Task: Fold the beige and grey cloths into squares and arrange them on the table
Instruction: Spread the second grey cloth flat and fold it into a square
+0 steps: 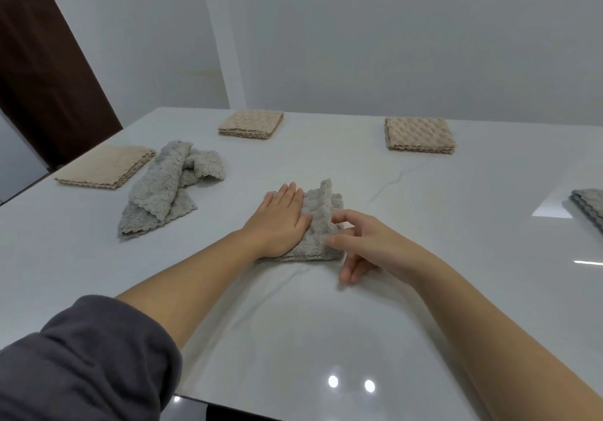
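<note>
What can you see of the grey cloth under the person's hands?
The grey cloth is fluffy, bumpy fabric, partly folded into a thick, uneven bundle on the white table. The left hand presses flat on its left half. The right hand touches its right edge with thumb and forefinger; whether they pinch it is unclear. Its far corner stands up crumpled.

Plain indoor room, likely a home, glossy white marble-look table (326,339), bare white walls (391,45), dark brown door (39,78)
</note>
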`<act>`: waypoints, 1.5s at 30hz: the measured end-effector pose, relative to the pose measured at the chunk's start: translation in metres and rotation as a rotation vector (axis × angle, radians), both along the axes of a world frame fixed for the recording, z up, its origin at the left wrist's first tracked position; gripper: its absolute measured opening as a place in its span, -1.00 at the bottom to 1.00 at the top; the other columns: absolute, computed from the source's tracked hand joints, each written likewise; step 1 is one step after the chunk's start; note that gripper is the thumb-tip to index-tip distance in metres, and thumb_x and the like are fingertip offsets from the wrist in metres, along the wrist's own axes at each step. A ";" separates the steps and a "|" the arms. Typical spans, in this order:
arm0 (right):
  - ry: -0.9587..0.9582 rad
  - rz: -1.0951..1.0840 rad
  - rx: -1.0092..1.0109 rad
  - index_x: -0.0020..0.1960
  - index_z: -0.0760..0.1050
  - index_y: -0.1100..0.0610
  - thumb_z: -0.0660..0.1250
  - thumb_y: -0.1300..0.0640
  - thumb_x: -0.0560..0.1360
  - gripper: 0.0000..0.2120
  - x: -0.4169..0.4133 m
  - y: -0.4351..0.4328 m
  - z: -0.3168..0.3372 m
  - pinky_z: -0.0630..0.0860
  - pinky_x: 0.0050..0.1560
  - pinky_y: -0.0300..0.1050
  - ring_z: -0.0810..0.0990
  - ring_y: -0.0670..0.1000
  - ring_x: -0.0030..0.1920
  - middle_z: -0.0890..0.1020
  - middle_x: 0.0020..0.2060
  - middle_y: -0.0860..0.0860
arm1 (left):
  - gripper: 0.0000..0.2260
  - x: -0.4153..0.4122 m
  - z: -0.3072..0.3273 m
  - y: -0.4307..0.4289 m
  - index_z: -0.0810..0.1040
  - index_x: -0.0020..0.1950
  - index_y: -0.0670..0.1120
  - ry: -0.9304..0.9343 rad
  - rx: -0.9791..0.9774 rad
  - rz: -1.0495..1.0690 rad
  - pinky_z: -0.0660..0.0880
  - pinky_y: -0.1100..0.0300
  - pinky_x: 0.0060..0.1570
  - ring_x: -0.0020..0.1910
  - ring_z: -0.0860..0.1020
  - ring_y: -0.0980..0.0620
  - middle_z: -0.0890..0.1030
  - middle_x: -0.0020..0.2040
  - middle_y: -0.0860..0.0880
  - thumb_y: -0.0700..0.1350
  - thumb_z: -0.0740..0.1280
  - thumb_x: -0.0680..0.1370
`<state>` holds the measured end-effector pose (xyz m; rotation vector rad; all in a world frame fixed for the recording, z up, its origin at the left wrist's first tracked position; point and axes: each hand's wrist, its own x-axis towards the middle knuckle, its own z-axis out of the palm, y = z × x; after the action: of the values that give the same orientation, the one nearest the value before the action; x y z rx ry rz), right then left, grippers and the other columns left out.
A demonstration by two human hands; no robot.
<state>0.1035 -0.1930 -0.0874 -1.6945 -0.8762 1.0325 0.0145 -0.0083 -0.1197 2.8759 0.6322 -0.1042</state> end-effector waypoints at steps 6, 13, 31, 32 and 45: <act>-0.087 -0.053 -0.036 0.16 0.47 0.03 0.34 0.09 0.55 -0.80 0.010 -0.002 0.002 0.49 -0.42 -0.17 0.59 0.03 -0.47 0.69 -0.15 0.06 | -0.46 -0.001 -0.001 -0.005 -0.13 0.60 -0.12 -0.044 0.017 0.028 -0.22 0.04 0.53 0.57 -0.21 0.04 -0.16 0.60 -0.07 0.07 -0.12 0.67; -0.545 -0.447 -0.012 0.06 0.54 0.04 0.21 0.15 0.53 -0.83 0.017 0.004 -0.006 0.49 -0.15 -0.12 0.62 0.00 -0.18 0.66 -0.22 -0.06 | -0.45 -0.003 0.001 -0.007 -0.18 0.59 -0.14 -0.038 0.004 0.025 -0.26 0.02 0.52 0.56 -0.26 0.01 -0.22 0.59 -0.10 0.08 -0.14 0.67; -1.107 0.012 -0.458 0.59 -0.17 0.16 -0.17 -0.06 0.65 -0.42 0.003 0.078 -0.037 -0.25 0.49 0.27 -0.19 -0.02 0.57 -0.13 0.59 0.01 | -0.47 -0.014 -0.005 0.001 -0.14 0.59 -0.16 -0.051 0.006 0.011 -0.21 0.01 0.53 0.57 -0.19 0.02 -0.14 0.61 -0.08 0.03 -0.14 0.67; -1.107 0.008 -0.464 0.59 -0.16 0.16 -0.17 -0.06 0.65 -0.42 0.003 0.079 -0.036 -0.25 0.49 0.28 -0.19 -0.02 0.57 -0.12 0.59 0.01 | -0.47 -0.014 -0.005 0.002 -0.13 0.59 -0.16 -0.056 0.000 0.012 -0.20 0.01 0.53 0.57 -0.18 0.02 -0.12 0.61 -0.07 0.03 -0.13 0.67; -1.126 -0.033 -0.481 0.59 -0.11 0.18 -0.15 -0.05 0.65 -0.43 -0.003 0.080 -0.038 -0.22 0.46 0.35 -0.07 0.00 0.57 -0.01 0.58 0.01 | -0.46 -0.009 -0.007 0.007 -0.07 0.59 -0.17 -0.099 -0.030 0.011 -0.19 0.00 0.53 0.58 -0.13 0.01 -0.04 0.61 -0.07 0.03 -0.08 0.66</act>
<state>0.1001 -0.1131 -0.1253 -2.7463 -1.3250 0.1615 0.0054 -0.0012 -0.1267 2.8280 0.6222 0.0296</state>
